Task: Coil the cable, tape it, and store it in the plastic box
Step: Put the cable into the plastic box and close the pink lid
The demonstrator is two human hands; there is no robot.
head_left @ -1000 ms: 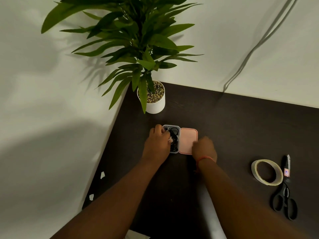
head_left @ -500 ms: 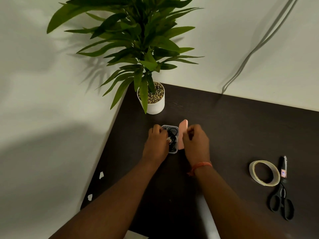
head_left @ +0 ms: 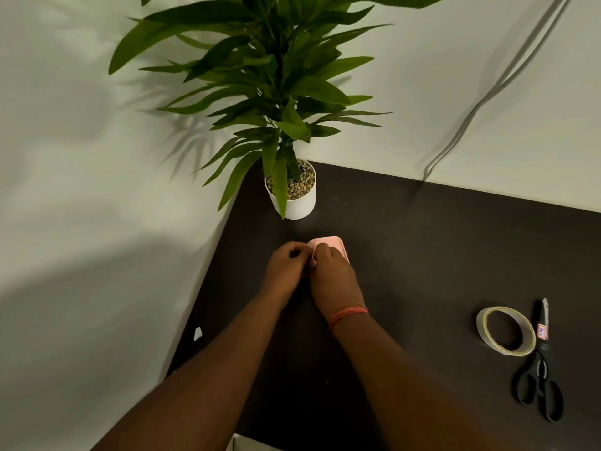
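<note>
The small plastic box sits on the dark table in front of the plant pot, its pink lid down over it. The coiled black cable is hidden under the lid. My right hand lies on top of the lid and covers most of it. My left hand grips the box's left side, fingers curled against it. Only the lid's far right corner shows past my fingers.
A potted plant in a white pot stands just behind the box. A roll of tape and black scissors lie at the right. The table's left edge runs close to my left arm.
The pink lid lay open flat beside the box, then my right hand swung it up and over to the left. It now covers the box and the cable.
</note>
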